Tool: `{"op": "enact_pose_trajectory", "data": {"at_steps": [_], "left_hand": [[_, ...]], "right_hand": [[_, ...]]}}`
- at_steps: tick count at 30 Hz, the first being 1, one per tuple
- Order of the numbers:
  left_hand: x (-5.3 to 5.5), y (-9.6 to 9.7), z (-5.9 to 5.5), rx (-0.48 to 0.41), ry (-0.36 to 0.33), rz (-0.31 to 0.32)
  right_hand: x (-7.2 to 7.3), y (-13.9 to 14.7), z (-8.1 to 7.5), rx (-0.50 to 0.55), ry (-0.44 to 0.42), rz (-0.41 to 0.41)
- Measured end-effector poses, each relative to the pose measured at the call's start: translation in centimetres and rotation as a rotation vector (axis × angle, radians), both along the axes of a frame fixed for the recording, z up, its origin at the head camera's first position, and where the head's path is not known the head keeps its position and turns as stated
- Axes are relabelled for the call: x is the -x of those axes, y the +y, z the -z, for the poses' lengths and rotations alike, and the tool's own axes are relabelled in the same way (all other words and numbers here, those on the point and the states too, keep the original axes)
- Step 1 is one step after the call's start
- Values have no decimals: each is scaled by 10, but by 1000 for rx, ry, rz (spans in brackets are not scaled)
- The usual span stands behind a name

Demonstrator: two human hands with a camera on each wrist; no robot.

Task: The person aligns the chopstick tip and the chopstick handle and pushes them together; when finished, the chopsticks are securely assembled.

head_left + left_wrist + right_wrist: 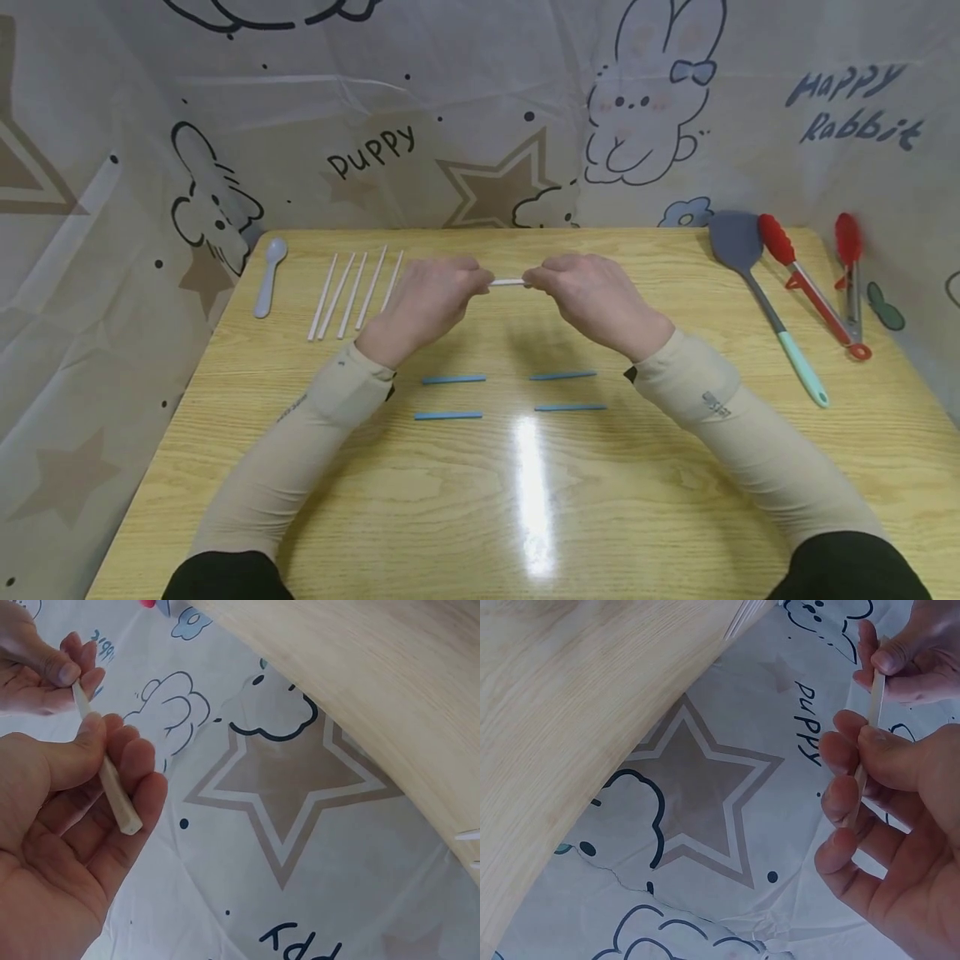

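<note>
A thin white stick is held level between both hands above the far part of the table. My left hand pinches its left end, and my right hand pinches the right end. In the left wrist view the stick lies under the thumb and across the curled fingers, its blunt end showing. From the right wrist the stick passes between thumb and fingers of each hand. Several similar white sticks lie side by side beyond the left forearm. Short blue sticks lie on the table, nearer than the hands.
A pale spoon lies at the far left of the wooden table. On the right are a grey spatula with a mint handle and red-tipped tongs, with a second red-tipped utensil beside them. Printed cloth hangs behind.
</note>
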State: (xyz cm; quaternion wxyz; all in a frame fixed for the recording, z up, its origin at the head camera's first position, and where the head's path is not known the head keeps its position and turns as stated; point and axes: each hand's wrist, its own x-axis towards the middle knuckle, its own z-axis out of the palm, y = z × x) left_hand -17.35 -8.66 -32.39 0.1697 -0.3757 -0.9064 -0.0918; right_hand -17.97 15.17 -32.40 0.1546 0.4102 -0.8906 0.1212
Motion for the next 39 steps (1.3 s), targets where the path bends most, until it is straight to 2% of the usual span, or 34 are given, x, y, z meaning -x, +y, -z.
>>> {"op": "enact_pose_trajectory", "data": {"at_steps": [9, 18, 22, 26, 30, 34, 39], "left_hand": [[-2, 2, 1, -20, 66, 19], [-2, 1, 2, -35, 80, 42], [-2, -1, 3, -32, 54, 43], [-4, -3, 4, -42, -6, 34], [-4, -2, 4, -34, -43, 31], [-3, 1, 5, -22, -53, 29], [-1, 5, 7, -41, -38, 41]], "right_hand": [[-2, 0, 0, 29, 64, -12], [-2, -3, 0, 35, 97, -22], [-2, -3, 0, 34, 98, -29], [-1, -4, 0, 14, 98, -30], [0, -5, 1, -41, 120, -27], [1, -5, 3, -94, 135, -20], [3, -5, 4, -108, 129, -15]]}}
